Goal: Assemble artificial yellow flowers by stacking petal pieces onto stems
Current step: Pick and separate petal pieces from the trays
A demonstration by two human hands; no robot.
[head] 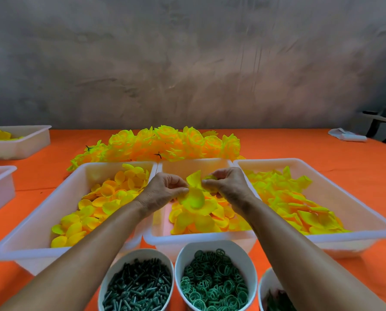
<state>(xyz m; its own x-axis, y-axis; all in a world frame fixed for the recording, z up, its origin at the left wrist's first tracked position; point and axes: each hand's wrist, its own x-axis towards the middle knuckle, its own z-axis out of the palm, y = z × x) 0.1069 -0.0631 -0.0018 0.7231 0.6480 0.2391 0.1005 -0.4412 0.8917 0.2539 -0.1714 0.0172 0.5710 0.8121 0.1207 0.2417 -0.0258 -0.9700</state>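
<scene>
Petal pieces (pixel 195 197) of yellow cloth sit pinched between both hands, held just above the middle tray (pixel 198 240). Largest below them is the orange table (pixel 322 151), set against a grey wall (pixel 187 63). Five white trays show: three side by side in front, the left front tray (pixel 30 239), the middle one and the right front tray (pixel 367 223), each holding loose yellow petals, plus two trays at the left edge (pixel 14 142). A row of finished yellow flowers (pixel 171 142) lies behind the front trays. Three white cups stand nearest: one of dark stems (pixel 138 286), one of green rings (pixel 214 281), and one cut off at the right (pixel 266 288). Left hand (pixel 165 190) and right hand (pixel 225 187) both have fingertips closed on the petal pieces.
</scene>
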